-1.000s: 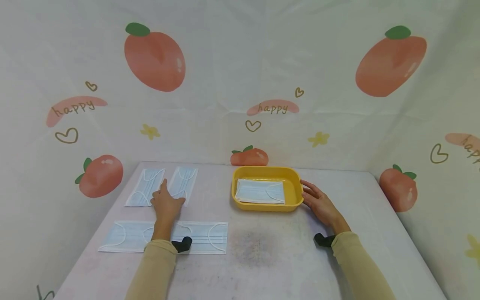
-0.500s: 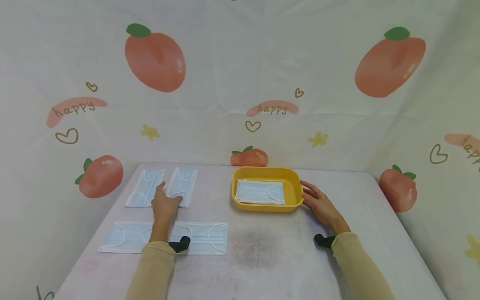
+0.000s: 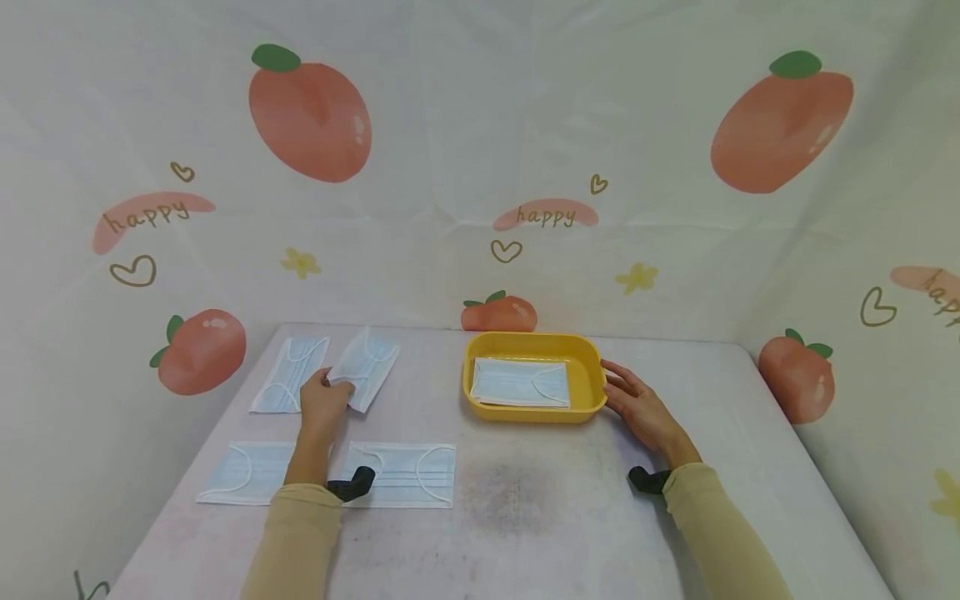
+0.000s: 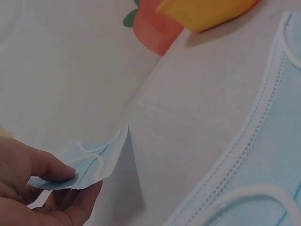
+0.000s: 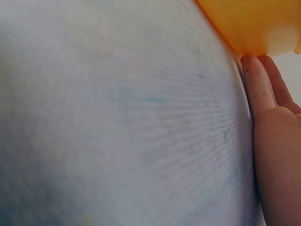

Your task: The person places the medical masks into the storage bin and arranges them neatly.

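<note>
Between thumb and fingers, my left hand (image 3: 324, 407) pinches the near end of a light-blue face mask (image 3: 369, 364). In the left wrist view that mask (image 4: 96, 162) is tilted up off the table, its white ear loops showing. At the right end of a yellow tray (image 3: 540, 414), my right hand (image 3: 643, 414) touches the wall with nearly straight fingers. The right wrist view shows those fingertips against the tray (image 5: 256, 28). Inside the tray lies a face mask (image 3: 519, 383), flat; whether others lie under it I cannot tell.
One face mask (image 3: 288, 375) lies flat left of my left hand. Two more, a left mask (image 3: 240, 473) and a right mask (image 3: 412, 475), lie nearer on the table (image 3: 570, 533), the left one partly hidden by my forearm. A printed cloth (image 3: 442, 150) hangs behind.
My left hand has closed its fingers on the near end of the right-hand far mask and lifted it, turning it slightly. My right hand and the tray have stayed put.
</note>
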Demonstrator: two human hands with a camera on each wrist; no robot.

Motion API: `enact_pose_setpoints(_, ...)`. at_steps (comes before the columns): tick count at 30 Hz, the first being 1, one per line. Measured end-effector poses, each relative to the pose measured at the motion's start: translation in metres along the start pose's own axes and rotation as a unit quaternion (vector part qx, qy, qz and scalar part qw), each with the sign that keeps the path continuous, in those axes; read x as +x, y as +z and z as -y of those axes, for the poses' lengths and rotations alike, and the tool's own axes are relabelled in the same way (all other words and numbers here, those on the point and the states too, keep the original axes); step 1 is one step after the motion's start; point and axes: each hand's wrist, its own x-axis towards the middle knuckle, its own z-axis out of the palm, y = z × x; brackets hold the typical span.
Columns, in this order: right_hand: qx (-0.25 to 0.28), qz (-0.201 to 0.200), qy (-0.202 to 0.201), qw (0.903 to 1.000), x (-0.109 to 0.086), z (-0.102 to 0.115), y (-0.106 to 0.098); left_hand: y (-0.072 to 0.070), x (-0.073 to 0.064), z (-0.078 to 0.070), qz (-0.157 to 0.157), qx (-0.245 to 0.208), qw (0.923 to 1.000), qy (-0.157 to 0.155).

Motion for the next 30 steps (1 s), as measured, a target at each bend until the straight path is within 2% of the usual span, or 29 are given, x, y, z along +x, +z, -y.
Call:
enact_pose_setpoints(3, 0.001, 0.0, -0.002, 1.0, 0.001, -0.001, 0.0, -0.002, -0.002, -0.006, 0.009, -0.017, 0.9998, 0.005)
enact_pose_setpoints(11, -0.004, 0.002, -0.005, 1.0, 0.002, -0.001, -0.002, -0.002, -0.005, -0.022, 0.004, -0.056, 0.9983, 0.019)
enact_pose_setpoints(16, -0.007, -0.001, 0.002, 1.0, 0.002, 0.0, -0.001, -0.003, -0.01, -0.035, 0.02, -0.069, 0.997, 0.028)
enact_pose_setpoints(30, -0.001, 0.001, -0.006, 1.0, 0.001, -0.001, -0.001, 0.004, -0.024, -0.062, 0.053, -0.105, 0.9898, 0.08)
